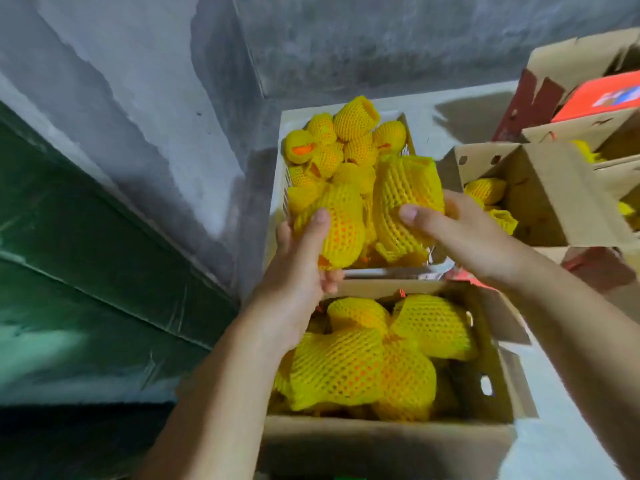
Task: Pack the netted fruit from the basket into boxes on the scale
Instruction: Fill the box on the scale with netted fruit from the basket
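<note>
Both hands, left hand (304,268) and right hand (460,230), each grip one netted fruit (343,226) above the basket (381,271), thumbs on top for control, apparently for transfer into the part-filled box (491,382) nearest the person.

Two hands (298,271); one basket (381,271); three open cardboard boxes (381,441); one red box (602,98); netted fruit (343,226) too heaped to count.

A rough grey concrete wall (138,81) with pale, patchy stains meets a second grey wall (398,39) in a corner at the top, a dark green painted band (86,271) runs along its lower left, and the pale floor (467,98) catches soft light.
</note>
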A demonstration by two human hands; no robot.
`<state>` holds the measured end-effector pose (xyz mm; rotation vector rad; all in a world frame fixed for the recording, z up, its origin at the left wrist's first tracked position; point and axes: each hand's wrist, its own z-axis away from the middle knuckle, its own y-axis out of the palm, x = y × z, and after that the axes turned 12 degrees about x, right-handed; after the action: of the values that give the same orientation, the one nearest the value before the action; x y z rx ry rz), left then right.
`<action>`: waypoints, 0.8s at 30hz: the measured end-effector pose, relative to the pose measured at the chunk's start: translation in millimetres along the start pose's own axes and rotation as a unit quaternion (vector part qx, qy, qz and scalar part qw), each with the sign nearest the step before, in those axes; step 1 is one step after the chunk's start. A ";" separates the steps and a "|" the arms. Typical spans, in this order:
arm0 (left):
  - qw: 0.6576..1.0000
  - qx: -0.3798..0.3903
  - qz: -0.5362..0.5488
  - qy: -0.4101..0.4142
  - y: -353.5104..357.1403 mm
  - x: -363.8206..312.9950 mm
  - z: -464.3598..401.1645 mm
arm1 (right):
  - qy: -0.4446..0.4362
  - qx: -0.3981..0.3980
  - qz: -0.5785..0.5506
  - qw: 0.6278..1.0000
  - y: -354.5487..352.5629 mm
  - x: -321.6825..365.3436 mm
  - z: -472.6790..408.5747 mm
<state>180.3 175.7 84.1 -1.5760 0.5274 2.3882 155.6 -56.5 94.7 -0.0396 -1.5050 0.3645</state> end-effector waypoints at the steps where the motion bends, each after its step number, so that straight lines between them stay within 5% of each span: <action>1: 1.000 0.007 -0.010 0.003 -1.9 -0.2 14.9 | -0.005 -0.015 -0.002 1.000 9.4 8.3 17.9; 8: 0.954 0.151 -0.242 0.086 20.0 -5.8 81.5 | -0.021 -0.237 -0.153 0.959 73.0 10.1 108.9; 13: 0.779 0.176 -0.593 0.104 49.6 17.7 83.8 | 0.047 -0.370 -0.087 0.924 90.8 -2.2 151.4; 16: 0.694 0.192 -0.684 0.122 65.9 25.8 88.7 | 0.063 -0.426 -0.047 0.901 103.4 -12.8 171.6; 20: 0.686 0.217 -0.680 0.142 70.4 29.3 98.5 | 0.085 -0.451 0.073 0.886 109.8 -12.7 196.7; 24: 0.702 0.140 -0.673 0.186 57.4 38.8 120.9 | 0.070 -0.409 0.295 0.861 130.4 -1.6 203.8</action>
<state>42.0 173.9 101.2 -1.4289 -0.2261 0.8313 -71.2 25.9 76.1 -1.2018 -1.3797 0.1688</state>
